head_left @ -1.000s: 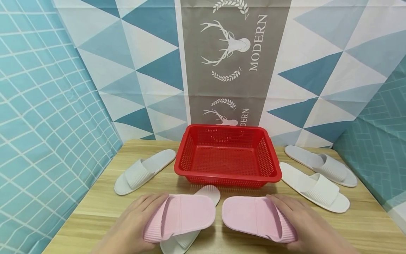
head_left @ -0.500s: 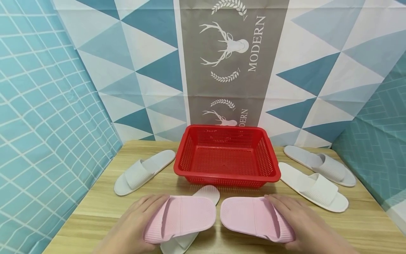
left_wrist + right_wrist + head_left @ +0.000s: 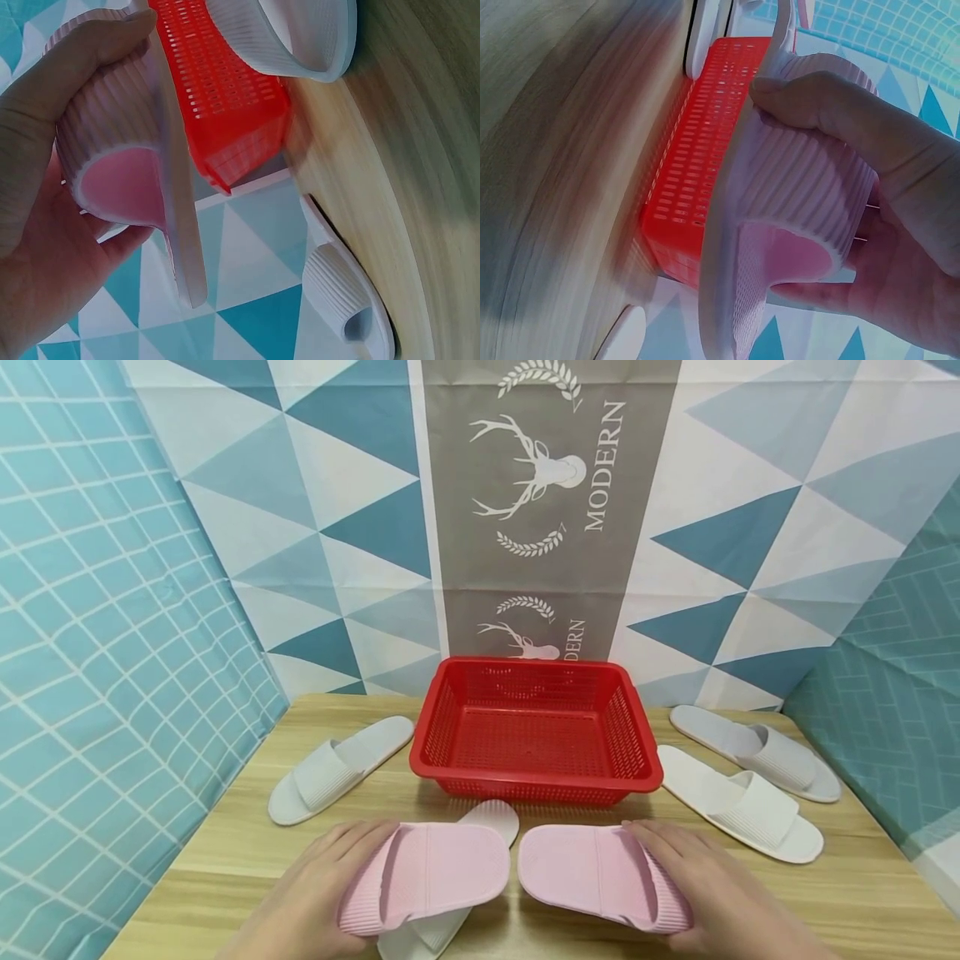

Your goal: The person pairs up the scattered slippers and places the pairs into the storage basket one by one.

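Note:
My left hand grips a pink slipper round its ribbed strap, with the sole's bare end pointing inward. A matching pink slipper is in my right hand, gripped the same way and facing the first across a small gap. Both are held up over the table, in front of the red basket. In the left wrist view the thumb lies along the edge of the sole. The right wrist view shows that thumb pressing the sole's edge too. Below the left slipper lies a white slipper, partly hidden.
The red perforated basket stands at the back middle of the wooden table. A pale grey slipper lies to its left. On the right are a white slipper and a grey slipper. Patterned sheets enclose the table.
Both hands keep their hold on the pink slippers. The right slipper has come slightly left, narrowing the gap; the whole scene shifts a little with the head.

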`<state>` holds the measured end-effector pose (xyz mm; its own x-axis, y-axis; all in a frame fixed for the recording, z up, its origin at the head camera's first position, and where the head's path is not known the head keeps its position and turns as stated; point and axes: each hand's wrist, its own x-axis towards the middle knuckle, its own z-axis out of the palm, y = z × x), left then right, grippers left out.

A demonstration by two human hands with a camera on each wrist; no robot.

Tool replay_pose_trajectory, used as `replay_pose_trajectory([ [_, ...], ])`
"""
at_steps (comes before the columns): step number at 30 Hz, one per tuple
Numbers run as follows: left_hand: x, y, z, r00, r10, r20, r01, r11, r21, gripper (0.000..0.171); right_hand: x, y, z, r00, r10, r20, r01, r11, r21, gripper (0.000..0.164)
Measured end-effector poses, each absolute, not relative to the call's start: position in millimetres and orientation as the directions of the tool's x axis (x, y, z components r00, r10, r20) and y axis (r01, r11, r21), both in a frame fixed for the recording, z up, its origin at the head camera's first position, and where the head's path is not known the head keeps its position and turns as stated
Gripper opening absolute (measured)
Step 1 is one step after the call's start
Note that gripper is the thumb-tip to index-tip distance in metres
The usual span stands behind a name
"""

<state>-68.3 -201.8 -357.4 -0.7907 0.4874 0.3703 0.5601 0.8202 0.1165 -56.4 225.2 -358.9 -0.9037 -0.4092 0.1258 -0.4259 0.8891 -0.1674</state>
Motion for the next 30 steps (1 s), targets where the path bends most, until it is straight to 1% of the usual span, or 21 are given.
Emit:
replay_pose_trajectory([
  [6, -70.0, -202.5, -357.9, -0.737, 0.516, 0.438, 0.602, 0.794, 0.078, 0.111, -56.9, 222.5, -355.6, -0.931, -0.362, 0.044, -0.363, 0.906, -0.219, 0.109],
  [9, -70.1, -202.2, -358.1, -0.745, 0.508, 0.433, 0.592, 0.802, 0.078, 0.11, -57.3, 221.8, -354.8, -0.934, -0.357, 0.025, -0.353, 0.906, -0.232, 0.11],
  [13, -68.9, -201.4, -357.9, -0.777, 0.491, 0.394, 0.566, 0.818, 0.098, 0.108, -57.6, 221.2, -355.7, -0.92, -0.388, 0.059, -0.391, 0.896, -0.211, 0.108],
  [15, -68.8, -201.0, -357.9, -0.782, 0.489, 0.387, 0.564, 0.819, 0.105, 0.107, -57.7, 220.7, -356.7, -0.912, -0.4, 0.085, -0.409, 0.891, -0.196, 0.107],
  [23, -72.0, -199.0, -359.4, -0.767, 0.491, 0.414, 0.573, 0.814, 0.096, 0.107, -58.4, 217.0, -359.7, -0.907, -0.401, 0.129, -0.419, 0.889, -0.183, 0.106],
  [27, -71.2, -197.6, -357.9, -0.781, 0.49, 0.387, 0.569, 0.814, 0.118, 0.107, -59.0, 216.1, -360.7, -0.894, -0.42, 0.156, -0.443, 0.881, -0.164, 0.106],
  [30, -70.9, -196.6, -356.9, -0.787, 0.492, 0.373, 0.569, 0.812, 0.13, 0.107, -59.4, 215.5, -360.9, -0.895, -0.423, 0.145, -0.444, 0.88, -0.169, 0.106],
])
